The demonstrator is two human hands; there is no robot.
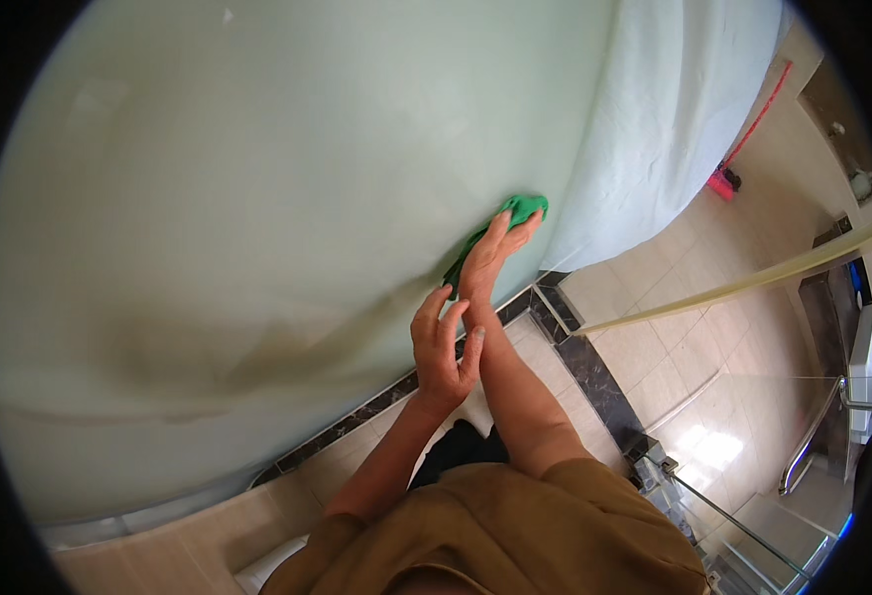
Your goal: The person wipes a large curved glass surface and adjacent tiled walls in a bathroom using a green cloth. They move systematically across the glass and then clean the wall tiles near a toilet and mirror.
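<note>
The right hand (488, 260) has its fingers clamped on the green cloth (527, 206), against the frosted panel (307, 178). The left hand (442, 352), fingers apart, hovers beside the right wrist (478, 307). Pale sheeting (654, 139) blocks the way just right of the cloth-holding fingers; a pink-handled tool (721, 184) lies beyond.

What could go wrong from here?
1. The right hand has the green cloth at the pale panel, close in view to the hanging sheet; drifting right, it might snag the sheet.
2. The empty left hand sits beside the right wrist, contact unclear; it could bump that arm.
3. The cloth is bunched, with its lower end hanging out below the right hand; it might slip free.
</note>
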